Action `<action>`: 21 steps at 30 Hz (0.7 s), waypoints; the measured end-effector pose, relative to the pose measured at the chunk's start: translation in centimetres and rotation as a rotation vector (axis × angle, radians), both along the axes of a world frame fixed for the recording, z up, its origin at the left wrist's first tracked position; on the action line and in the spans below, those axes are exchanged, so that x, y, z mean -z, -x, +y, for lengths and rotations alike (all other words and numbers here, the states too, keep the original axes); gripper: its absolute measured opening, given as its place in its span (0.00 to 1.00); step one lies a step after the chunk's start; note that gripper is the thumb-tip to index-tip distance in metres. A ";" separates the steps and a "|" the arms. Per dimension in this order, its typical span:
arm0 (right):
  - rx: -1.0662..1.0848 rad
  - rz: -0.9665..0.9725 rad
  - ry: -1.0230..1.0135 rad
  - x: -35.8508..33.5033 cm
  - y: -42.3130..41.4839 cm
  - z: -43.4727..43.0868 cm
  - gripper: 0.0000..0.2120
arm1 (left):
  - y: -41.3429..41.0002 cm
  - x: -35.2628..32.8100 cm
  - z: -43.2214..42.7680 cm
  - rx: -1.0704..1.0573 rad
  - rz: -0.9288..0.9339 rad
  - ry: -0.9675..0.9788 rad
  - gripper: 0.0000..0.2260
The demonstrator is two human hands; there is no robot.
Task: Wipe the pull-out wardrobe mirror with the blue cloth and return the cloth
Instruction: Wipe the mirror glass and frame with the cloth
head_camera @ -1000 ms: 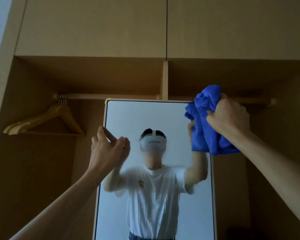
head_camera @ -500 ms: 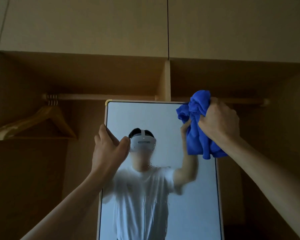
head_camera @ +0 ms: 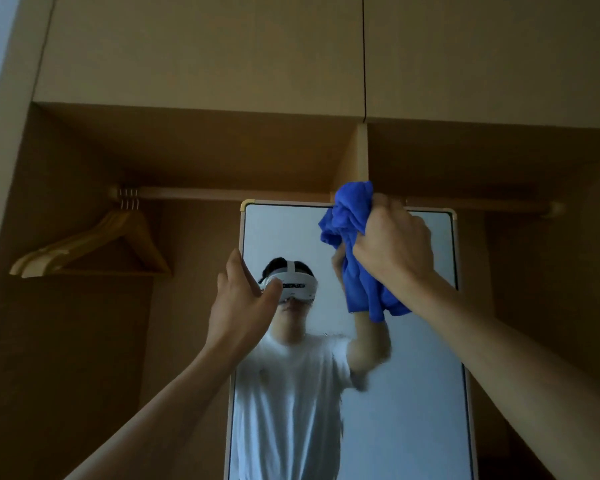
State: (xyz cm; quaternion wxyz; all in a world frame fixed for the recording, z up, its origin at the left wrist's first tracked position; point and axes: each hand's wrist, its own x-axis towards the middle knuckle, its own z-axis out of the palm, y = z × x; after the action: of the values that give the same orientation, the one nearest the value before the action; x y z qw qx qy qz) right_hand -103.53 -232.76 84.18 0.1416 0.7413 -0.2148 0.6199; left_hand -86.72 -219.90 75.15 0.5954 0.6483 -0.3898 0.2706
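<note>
The tall pull-out mirror (head_camera: pixel 426 393) stands upright in the middle of the open wardrobe, framed in pale wood. My right hand (head_camera: pixel 394 245) is closed around the bunched blue cloth (head_camera: pixel 355 258) and presses it against the glass near the mirror's top edge, right of centre. My left hand (head_camera: pixel 241 303) grips the mirror's left edge at head height, thumb on the glass side. The glass reflects a person in a white T-shirt wearing a headset.
A wooden hanging rail (head_camera: pixel 222 194) runs behind the mirror's top. Several wooden hangers (head_camera: pixel 94 244) hang at its left end. A vertical divider (head_camera: pixel 357 154) splits the wardrobe above the mirror, with closed upper cabinet doors (head_camera: pixel 205 53) overhead.
My right hand has swept the blue cloth leftward along the top of the mirror, from the right corner toward the centre. My left hand has kept its hold on the left edge.
</note>
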 end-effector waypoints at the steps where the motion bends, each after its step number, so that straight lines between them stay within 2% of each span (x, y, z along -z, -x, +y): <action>1: 0.002 0.007 0.009 0.0 -0.6 0.6 0.14 | 0.0 0.0 0.1 0.011 0.007 0.000 0.27; 8: -0.028 0.046 0.071 -0.3 -4.3 4.6 0.15 | 0.0 0.4 1.2 0.129 0.031 -0.016 0.16; 10: -0.055 0.062 0.100 -0.1 -5.4 5.7 0.16 | 0.1 0.7 1.6 0.170 0.049 -0.021 0.17; 13: -0.100 0.106 0.136 0.1 -6.9 7.4 0.17 | -0.1 1.2 2.0 0.252 0.080 -0.021 0.25; 21: -0.159 0.248 0.149 0.3 -9.2 9.3 0.14 | -1.7 3.7 2.6 0.413 0.166 -0.027 0.26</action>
State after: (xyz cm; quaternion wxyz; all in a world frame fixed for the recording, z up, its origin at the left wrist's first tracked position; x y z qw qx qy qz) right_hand -94.34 -223.48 83.87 0.1722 0.8143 -0.0898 0.5470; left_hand -84.99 -217.35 71.40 0.6596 0.5825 -0.4677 0.0833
